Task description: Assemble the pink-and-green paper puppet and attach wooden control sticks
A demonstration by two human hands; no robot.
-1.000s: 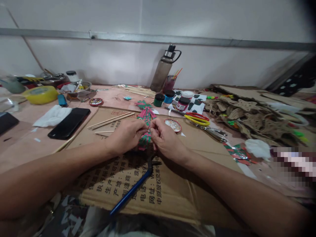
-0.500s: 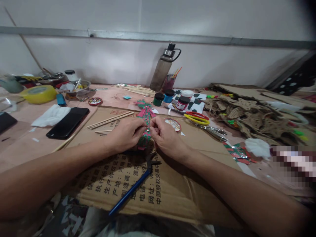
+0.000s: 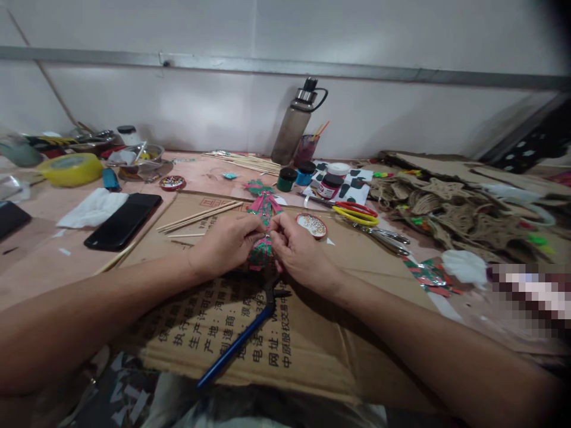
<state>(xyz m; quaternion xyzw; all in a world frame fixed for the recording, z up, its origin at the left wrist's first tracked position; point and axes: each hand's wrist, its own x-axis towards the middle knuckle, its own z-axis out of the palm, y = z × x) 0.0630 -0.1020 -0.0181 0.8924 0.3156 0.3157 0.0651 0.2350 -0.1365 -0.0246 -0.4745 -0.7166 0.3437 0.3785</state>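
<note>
Hands (image 3: 267, 244) on ornament (image 3: 263, 229), lengthwise away

The pinkish table (image 3: 44, 261) is covered at the near middle by a flattened cardboard sheet (image 3: 312, 345); a black phone (image 3: 124, 221) and white tissue (image 3: 93, 208) are laid to its left, paint jars (image 3: 288, 178) set beyond

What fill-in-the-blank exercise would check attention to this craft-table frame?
1. The left hand and right hand both pinch a paper ornament coloured green and ____.
2. The pliers lying on the cardboard sheet have a ____ handle.
3. The scissors have one red handle loop and one ____ one.
4. The phone lies to the ____ of the cardboard sheet.
Missing words: pink; blue; yellow; left.
</note>
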